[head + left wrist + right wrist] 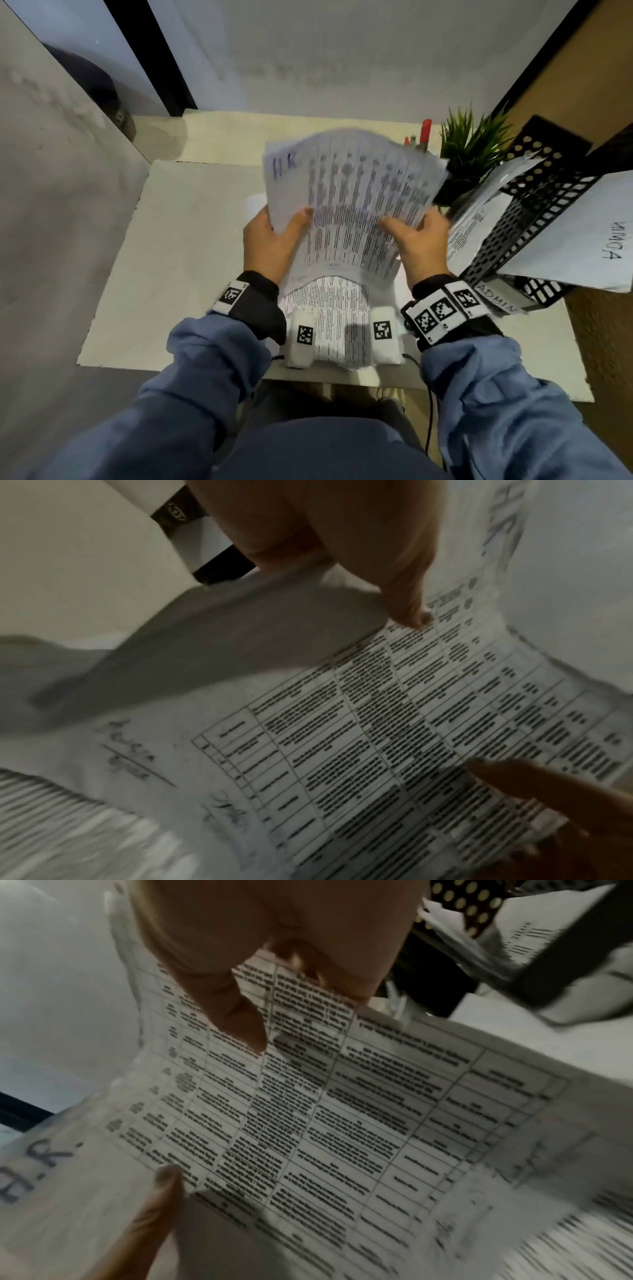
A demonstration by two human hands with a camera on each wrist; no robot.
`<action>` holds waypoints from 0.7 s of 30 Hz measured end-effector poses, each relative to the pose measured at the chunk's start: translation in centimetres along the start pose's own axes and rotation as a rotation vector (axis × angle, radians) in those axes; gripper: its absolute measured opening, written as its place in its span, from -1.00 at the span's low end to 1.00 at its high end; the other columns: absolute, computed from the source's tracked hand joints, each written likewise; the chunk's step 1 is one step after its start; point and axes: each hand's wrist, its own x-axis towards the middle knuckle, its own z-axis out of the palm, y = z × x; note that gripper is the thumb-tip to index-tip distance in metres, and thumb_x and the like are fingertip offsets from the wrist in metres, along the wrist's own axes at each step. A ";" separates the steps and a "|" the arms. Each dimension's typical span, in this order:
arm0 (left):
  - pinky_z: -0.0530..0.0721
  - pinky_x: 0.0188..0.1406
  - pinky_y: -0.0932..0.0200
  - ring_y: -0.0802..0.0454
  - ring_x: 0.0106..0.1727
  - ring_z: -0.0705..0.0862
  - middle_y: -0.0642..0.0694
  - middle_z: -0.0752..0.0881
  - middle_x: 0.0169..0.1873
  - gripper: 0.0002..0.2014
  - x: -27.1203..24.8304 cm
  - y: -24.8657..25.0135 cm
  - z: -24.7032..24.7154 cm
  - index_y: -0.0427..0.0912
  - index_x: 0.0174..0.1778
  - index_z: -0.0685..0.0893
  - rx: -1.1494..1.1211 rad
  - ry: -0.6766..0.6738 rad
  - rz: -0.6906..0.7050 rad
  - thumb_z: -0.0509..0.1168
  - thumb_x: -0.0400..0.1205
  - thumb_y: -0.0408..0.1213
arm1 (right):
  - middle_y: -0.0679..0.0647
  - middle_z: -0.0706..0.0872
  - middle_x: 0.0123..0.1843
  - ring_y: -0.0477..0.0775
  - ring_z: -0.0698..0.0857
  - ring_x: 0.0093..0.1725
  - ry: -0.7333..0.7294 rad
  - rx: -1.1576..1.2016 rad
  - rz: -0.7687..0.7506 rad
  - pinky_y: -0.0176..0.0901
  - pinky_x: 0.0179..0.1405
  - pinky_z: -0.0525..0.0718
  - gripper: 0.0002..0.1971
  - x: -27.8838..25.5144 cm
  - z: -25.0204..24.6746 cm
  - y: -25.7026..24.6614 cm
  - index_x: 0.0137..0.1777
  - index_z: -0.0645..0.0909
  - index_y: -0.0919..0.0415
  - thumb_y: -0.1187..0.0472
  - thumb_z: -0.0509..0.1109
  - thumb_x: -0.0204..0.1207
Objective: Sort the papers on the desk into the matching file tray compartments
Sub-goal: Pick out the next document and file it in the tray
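Both hands, left (pixel 270 240) & right (pixel 419 241), fingers curled, pinch lifted printed sheet (pixel 356 198) w/ thumbs on top.

dim light, soft focus, heavy wrist blur

the head view is evenly but dimly lit, with wide-angle bending at its edges. the raised papers (pixel 356 192) smear with motion blur. both wrist views are darker and grainy; their print is unreadable, and streaked lower corners perhaps come from movement. soft shadows fall under the sheets.
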 end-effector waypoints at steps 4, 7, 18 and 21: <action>0.57 -0.47 0.59 0.04 -0.20 0.70 0.02 0.71 -0.24 -0.77 -1.4 -3.7 -0.1 -0.27 0.12 0.68 0.074 -0.097 -0.254 0.40 0.57 -0.32 | -0.10 0.47 -0.38 -0.28 0.56 -0.55 0.026 -0.121 0.196 -0.66 -0.61 0.44 -0.71 -1.4 0.5 3.1 -0.34 0.42 0.10 0.39 0.41 0.50; 0.51 -0.50 0.63 0.14 -0.28 0.66 0.05 0.68 -0.32 -0.87 -1.7 -3.2 -0.3 -0.29 -0.01 0.70 0.110 -0.084 -0.241 0.39 0.58 -0.35 | -0.06 0.41 -0.42 -0.22 0.43 -0.54 0.041 -0.168 0.196 -0.54 -0.51 0.51 -0.66 -1.1 -0.2 3.4 -0.40 0.35 0.13 0.31 0.42 0.50; 0.50 -0.52 0.26 0.12 -0.53 0.55 -0.19 0.61 -0.54 -0.66 3.8 11.3 3.8 -0.35 -0.43 0.60 0.369 -0.310 0.275 0.39 0.52 -0.15 | 0.23 0.51 0.32 0.05 0.53 0.17 0.576 -0.381 0.082 -0.26 0.14 0.47 -0.51 5.1 -6.9 2.2 0.39 0.49 0.26 0.11 0.41 0.49; 0.38 -0.58 0.29 0.09 -0.59 0.42 -0.05 0.48 -0.61 -0.64 4.6 14.1 6.2 -0.17 -0.57 0.44 0.570 -0.411 0.345 0.36 0.51 -0.20 | 0.26 0.60 0.13 0.20 0.60 0.08 0.422 -0.429 0.354 -0.20 -0.06 0.42 -0.57 5.9 -7.3 2.3 0.26 0.54 0.31 0.10 0.41 0.45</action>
